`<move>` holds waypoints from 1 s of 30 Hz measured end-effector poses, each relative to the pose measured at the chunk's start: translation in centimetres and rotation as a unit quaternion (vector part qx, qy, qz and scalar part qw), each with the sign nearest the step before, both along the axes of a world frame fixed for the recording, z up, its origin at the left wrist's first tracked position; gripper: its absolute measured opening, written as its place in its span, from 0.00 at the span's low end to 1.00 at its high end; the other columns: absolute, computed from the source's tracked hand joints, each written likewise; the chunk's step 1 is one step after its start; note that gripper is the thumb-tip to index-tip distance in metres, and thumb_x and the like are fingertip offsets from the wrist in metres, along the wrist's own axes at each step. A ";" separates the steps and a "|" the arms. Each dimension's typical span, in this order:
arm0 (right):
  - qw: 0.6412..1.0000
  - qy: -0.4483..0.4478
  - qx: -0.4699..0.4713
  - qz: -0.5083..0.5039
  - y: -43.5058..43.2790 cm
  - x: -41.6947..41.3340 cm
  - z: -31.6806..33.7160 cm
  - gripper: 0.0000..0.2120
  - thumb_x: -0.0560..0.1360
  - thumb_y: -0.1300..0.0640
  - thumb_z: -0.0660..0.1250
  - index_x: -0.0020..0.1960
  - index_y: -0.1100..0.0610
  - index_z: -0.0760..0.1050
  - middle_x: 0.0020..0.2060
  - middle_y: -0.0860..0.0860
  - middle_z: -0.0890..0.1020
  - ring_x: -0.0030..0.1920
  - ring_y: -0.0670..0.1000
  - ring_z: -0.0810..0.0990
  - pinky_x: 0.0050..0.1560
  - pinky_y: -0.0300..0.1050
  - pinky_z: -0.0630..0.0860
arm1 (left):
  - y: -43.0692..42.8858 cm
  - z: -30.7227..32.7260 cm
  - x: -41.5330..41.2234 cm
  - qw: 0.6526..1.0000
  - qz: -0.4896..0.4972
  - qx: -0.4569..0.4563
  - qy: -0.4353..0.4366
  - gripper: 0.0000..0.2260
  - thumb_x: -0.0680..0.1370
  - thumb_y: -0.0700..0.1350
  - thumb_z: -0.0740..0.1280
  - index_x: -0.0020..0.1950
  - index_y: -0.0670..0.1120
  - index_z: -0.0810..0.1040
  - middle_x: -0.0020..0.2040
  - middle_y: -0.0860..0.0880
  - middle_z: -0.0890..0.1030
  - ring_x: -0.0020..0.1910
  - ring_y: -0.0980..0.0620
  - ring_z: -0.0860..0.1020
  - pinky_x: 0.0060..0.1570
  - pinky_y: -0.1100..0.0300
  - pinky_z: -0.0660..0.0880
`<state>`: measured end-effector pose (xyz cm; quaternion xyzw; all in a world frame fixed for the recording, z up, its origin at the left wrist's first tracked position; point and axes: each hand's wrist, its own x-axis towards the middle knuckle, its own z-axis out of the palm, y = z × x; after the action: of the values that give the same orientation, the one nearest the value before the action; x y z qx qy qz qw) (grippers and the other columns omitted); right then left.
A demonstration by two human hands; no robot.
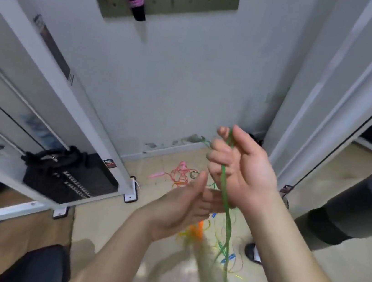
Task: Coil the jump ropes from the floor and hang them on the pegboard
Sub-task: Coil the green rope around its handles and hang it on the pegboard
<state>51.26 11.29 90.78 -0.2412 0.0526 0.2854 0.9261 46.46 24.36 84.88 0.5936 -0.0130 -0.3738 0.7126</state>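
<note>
Here the right hand (239,165) grips the green rope (225,199), hanging vertically downward.

Even, soft indoor light; motion blur low down, wide-angle bending at edges.

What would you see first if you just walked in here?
A right hand in the middle grips a bright green jump rope that dangles toward the floor, with the left hand open just below it. Behind them, a pink jump rope lies tangled on the floor near the wall.
</note>
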 end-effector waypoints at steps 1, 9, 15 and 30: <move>1.000 0.006 0.010 -0.010 0.9 0.6 0.5 0.06 0.72 0.54 0.60 0.44 0.56 0.70 0.27 0.49 0.66 0.22 0.43 0.67 0.23 0.31 0.53 | 0.1 -0.1 -1.7 1.000 -0.023 -0.017 0.004 0.35 0.68 0.76 0.56 0.57 0.52 0.82 0.58 0.50 0.82 0.62 0.51 0.77 0.73 0.46 0.58; 0.990 0.042 -0.016 -0.134 3.1 2.7 2.0 0.08 0.81 0.57 0.58 0.51 0.63 0.70 0.38 0.58 0.73 0.32 0.52 0.79 0.25 0.36 0.72 | -0.6 1.8 -10.3 0.981 -0.012 -0.187 -0.054 0.20 0.81 0.55 0.58 0.57 0.39 0.74 0.55 0.34 0.76 0.54 0.40 0.75 0.62 0.48 0.68; 0.973 -0.092 -0.188 0.092 2.7 -4.8 1.1 0.31 0.75 0.32 0.57 0.60 0.59 0.73 0.56 0.60 0.79 0.53 0.55 0.77 0.49 0.49 0.76 | -0.1 7.4 -12.4 0.931 0.223 -0.280 -0.063 0.14 0.80 0.50 0.57 0.38 0.46 0.74 0.32 0.45 0.77 0.35 0.47 0.77 0.42 0.55 0.76; 0.937 -0.204 -0.086 0.269 1.8 -26.5 -1.0 0.08 0.78 0.56 0.66 0.46 0.61 0.75 0.35 0.59 0.78 0.40 0.58 0.80 0.48 0.52 0.77 | 9.3 14.5 -14.2 0.758 0.548 -0.346 -0.072 0.16 0.84 0.47 0.52 0.37 0.47 0.67 0.25 0.51 0.69 0.28 0.53 0.67 0.33 0.62 0.72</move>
<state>24.74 13.14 89.83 -0.3778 -0.1805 0.4626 0.7814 32.29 33.67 99.42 0.2374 0.1350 0.1539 0.9496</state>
